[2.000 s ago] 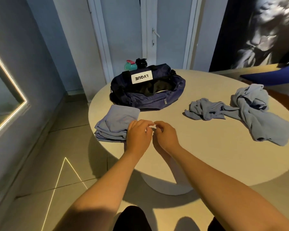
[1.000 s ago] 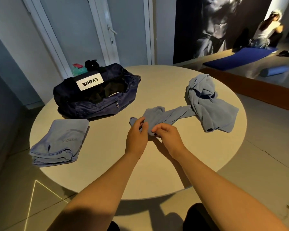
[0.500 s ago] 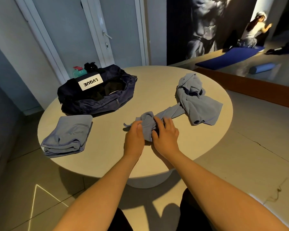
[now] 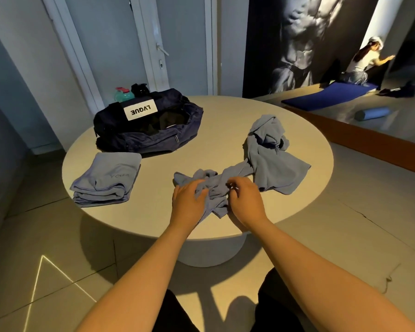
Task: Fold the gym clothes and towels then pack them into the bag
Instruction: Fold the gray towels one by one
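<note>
Gathering a crumpled blue garment [image 4: 211, 188] at the near edge of a round counter [image 4: 225, 116], a person's left hand [image 4: 189, 200] and right hand [image 4: 243, 198] sit close together, each clenched on the cloth, seemingly hunting for its edges before a fold. A second rumpled piece [image 4: 271, 159] lies touching it on the right. One folded towel [image 4: 108, 180] waits at the left, just beside the navy bag [image 4: 149, 135], whose unzipped top gapes, apparently ready for packing
</note>
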Demonstrator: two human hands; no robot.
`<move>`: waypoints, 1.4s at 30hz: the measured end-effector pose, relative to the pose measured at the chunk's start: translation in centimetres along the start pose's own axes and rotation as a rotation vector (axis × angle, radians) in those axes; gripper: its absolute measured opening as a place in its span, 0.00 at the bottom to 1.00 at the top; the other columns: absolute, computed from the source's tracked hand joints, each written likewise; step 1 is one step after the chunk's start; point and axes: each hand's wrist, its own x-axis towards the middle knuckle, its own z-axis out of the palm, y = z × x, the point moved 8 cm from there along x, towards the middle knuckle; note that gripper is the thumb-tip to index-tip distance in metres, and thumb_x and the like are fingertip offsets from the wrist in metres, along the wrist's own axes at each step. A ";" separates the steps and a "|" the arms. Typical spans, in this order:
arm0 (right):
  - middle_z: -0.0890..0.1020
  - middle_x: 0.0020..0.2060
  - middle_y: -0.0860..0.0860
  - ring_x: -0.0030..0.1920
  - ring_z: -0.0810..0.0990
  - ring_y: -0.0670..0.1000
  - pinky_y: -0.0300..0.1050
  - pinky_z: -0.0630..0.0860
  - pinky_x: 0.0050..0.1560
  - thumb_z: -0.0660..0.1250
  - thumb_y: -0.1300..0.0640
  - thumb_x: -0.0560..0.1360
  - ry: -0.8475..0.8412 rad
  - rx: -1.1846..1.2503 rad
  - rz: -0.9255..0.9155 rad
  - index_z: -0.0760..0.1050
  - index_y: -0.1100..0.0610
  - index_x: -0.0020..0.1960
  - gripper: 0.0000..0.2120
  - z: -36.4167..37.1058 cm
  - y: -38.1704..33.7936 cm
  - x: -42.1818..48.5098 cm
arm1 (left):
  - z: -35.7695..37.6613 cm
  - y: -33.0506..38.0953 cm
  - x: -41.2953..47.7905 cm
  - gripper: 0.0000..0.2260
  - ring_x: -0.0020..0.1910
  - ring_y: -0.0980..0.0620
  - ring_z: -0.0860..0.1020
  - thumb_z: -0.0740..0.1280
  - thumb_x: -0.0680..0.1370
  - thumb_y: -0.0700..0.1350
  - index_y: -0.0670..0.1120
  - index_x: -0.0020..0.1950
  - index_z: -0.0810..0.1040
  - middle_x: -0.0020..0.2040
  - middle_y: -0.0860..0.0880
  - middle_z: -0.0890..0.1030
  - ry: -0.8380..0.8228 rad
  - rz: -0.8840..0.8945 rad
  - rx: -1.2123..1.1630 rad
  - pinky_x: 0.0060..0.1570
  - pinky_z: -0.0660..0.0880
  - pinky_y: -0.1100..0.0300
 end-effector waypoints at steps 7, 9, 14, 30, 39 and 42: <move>0.77 0.64 0.60 0.64 0.72 0.63 0.55 0.65 0.66 0.57 0.58 0.82 0.021 -0.037 0.211 0.70 0.60 0.71 0.19 -0.5 1.9 1.2 | -3.5 0.5 -1.3 0.20 0.61 0.45 0.73 0.55 0.80 0.61 0.57 0.67 0.74 0.60 0.52 0.79 0.285 -0.117 0.115 0.66 0.69 0.46; 0.72 0.70 0.59 0.69 0.69 0.61 0.56 0.66 0.69 0.56 0.58 0.83 -0.010 0.048 0.192 0.66 0.58 0.76 0.21 -0.2 1.8 1.5 | -2.7 2.9 -0.9 0.20 0.66 0.46 0.70 0.60 0.80 0.58 0.55 0.71 0.71 0.67 0.51 0.75 0.267 0.092 0.355 0.76 0.55 0.44; 0.69 0.71 0.62 0.70 0.67 0.65 0.59 0.68 0.66 0.57 0.56 0.84 -0.024 -0.154 0.117 0.66 0.59 0.76 0.21 -1.1 3.9 3.7 | 1.9 5.5 2.6 0.22 0.67 0.44 0.72 0.61 0.78 0.54 0.51 0.72 0.74 0.70 0.47 0.76 0.029 0.153 0.396 0.72 0.57 0.45; 0.55 0.80 0.56 0.80 0.52 0.58 0.58 0.52 0.77 0.48 0.50 0.85 -0.108 -0.311 0.247 0.56 0.51 0.81 0.24 -0.1 11.6 13.5 | 6.4 6.3 8.1 0.10 0.53 0.56 0.76 0.67 0.77 0.48 0.54 0.56 0.84 0.51 0.55 0.82 -0.052 0.098 0.075 0.59 0.70 0.59; 0.61 0.78 0.55 0.79 0.52 0.55 0.64 0.39 0.76 0.48 0.48 0.84 -0.007 -0.324 0.268 0.66 0.49 0.75 0.22 -2.0 10.9 10.9 | 5.7 5.2 4.7 0.11 0.31 0.57 0.69 0.60 0.73 0.54 0.54 0.32 0.69 0.30 0.56 0.72 -0.034 -0.017 0.010 0.35 0.68 0.54; 0.70 0.72 0.52 0.76 0.61 0.55 0.67 0.43 0.76 0.52 0.49 0.85 0.006 -0.304 0.113 0.72 0.51 0.71 0.19 -2.0 8.7 9.7 | 7.3 3.7 5.2 0.19 0.36 0.47 0.77 0.52 0.74 0.61 0.50 0.36 0.73 0.33 0.53 0.74 -0.351 0.004 -0.015 0.38 0.69 0.55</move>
